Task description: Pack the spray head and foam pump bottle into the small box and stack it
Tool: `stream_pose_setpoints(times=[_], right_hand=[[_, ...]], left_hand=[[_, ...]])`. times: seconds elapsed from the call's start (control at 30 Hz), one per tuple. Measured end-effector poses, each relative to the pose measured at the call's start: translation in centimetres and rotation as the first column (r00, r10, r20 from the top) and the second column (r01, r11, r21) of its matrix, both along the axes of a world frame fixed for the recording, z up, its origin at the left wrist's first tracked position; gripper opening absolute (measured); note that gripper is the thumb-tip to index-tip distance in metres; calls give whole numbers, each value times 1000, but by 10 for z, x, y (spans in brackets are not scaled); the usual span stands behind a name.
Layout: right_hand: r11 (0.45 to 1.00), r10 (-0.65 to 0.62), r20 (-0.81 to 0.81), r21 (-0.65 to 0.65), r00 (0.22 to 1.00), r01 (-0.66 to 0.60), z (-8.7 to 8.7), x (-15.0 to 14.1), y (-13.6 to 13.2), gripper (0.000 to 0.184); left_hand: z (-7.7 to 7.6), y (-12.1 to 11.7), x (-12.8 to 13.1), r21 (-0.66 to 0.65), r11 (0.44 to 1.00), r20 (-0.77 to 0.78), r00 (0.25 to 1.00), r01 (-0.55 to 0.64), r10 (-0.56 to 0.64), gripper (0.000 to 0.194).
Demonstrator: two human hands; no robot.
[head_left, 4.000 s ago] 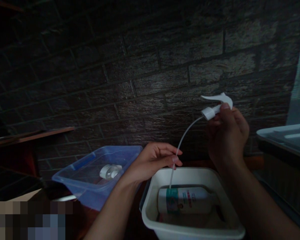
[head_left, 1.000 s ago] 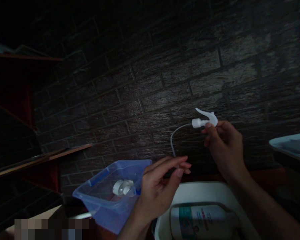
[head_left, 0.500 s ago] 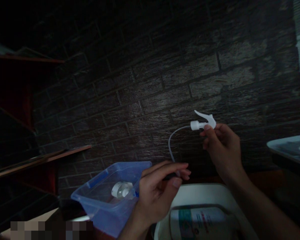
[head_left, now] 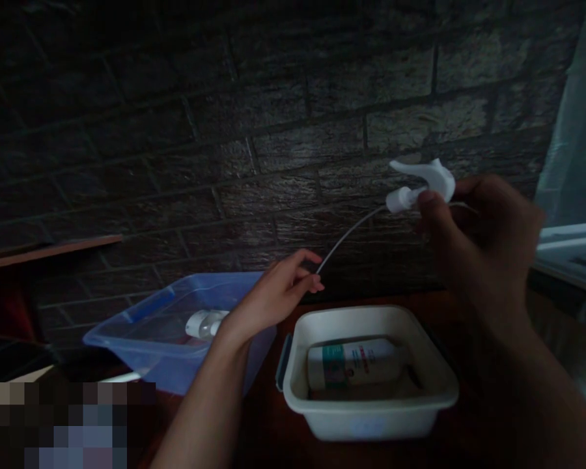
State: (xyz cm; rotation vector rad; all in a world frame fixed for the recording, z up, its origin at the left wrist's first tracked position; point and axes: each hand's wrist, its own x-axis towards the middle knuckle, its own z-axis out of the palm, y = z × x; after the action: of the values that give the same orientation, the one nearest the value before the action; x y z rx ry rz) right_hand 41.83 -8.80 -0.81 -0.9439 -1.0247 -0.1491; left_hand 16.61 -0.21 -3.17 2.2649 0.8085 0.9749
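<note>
My right hand [head_left: 488,247] grips a white trigger spray head [head_left: 434,172] between thumb and fingers, its lever pointing left. From the collar a thin clear dip tube [head_left: 350,233] bows down to the left. Its lower end is pinched between the thumb and fingers of my left hand [head_left: 280,290]. Below the hands, a white bottle [head_left: 381,360] with a green and white label lies on its side inside a cream plastic tub [head_left: 371,409]. Behind my left forearm, a small clear bottle with a white cap [head_left: 202,324] lies in a translucent blue bin [head_left: 163,361].
A dark brick wall [head_left: 283,156] rises behind the hands. The tub and bin stand on a dark reddish surface [head_left: 273,423]. A wooden shelf [head_left: 53,251] juts in at left. At right there is a pale-edged surface [head_left: 573,238].
Both hands have shifted relative to the view, the right one up and rightward with the spray head. The tube is stretched straighter between them. The view has turned, showing the whole cream tub.
</note>
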Motion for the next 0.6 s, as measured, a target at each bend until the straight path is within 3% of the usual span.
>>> stream_pose_setpoints(times=[0.1,0.2,0.3,0.43,0.5,0.6], right_hand=[[999,-19,114,-23,993,22,-3,-3,-22,20],[994,5,184,-107,983,15,-12,-4,-41,19],[980,115,185,-181,976,-81,-25,0,-48,19],[918,295,118,-311,948,-247,-44,15,-42,19],[888,337,150,-379,930,-261,-52,24,-39,19],[888,315,265,-421,911,-185,-60,34,-41,18]], left_hand=[[-4,8,-2,51,995,-262,962,91,-75,13],[-9,16,-1,94,986,-406,910,139,-89,14],[-13,20,1,80,985,-435,895,152,-102,14],[-17,23,1,16,984,-469,871,178,-150,12],[-19,24,1,-24,984,-479,862,175,-165,12],[-22,27,6,-58,986,-482,860,157,-166,14]])
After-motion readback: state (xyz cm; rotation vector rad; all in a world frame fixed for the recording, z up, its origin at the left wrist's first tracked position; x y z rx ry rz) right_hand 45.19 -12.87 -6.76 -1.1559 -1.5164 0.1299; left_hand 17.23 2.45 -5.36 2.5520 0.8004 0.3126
